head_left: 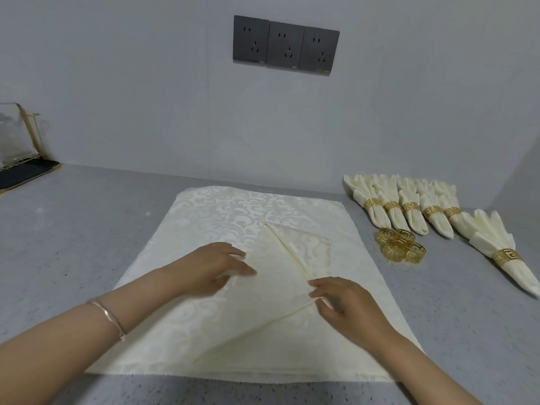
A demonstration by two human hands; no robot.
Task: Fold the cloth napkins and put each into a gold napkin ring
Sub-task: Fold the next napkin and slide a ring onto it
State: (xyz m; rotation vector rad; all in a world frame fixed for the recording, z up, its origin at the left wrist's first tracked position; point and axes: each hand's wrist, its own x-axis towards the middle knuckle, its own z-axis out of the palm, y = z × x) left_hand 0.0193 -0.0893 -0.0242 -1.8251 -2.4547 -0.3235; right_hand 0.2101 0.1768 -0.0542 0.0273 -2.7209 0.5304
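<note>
A cream patterned napkin [280, 276], partly folded into a pointed shape, lies on top of a flat stack of the same napkins [222, 211] on the grey counter. My left hand [210, 266] rests on the fold's left side with fingers stretched out flat. My right hand [342, 302] touches the fold's right edge, its fingertips at the crease; whether they pinch the cloth is unclear. Several loose gold napkin rings [401, 248] lie just right of the stack. Behind them stands a row of folded napkins in gold rings [409, 211], with one more ringed napkin [505, 258] at the far right.
The grey speckled counter [87, 229] runs back to a pale wall with three dark power sockets [286, 45]. At the far left stands a clear rack [14, 141] on a black mat [26, 172].
</note>
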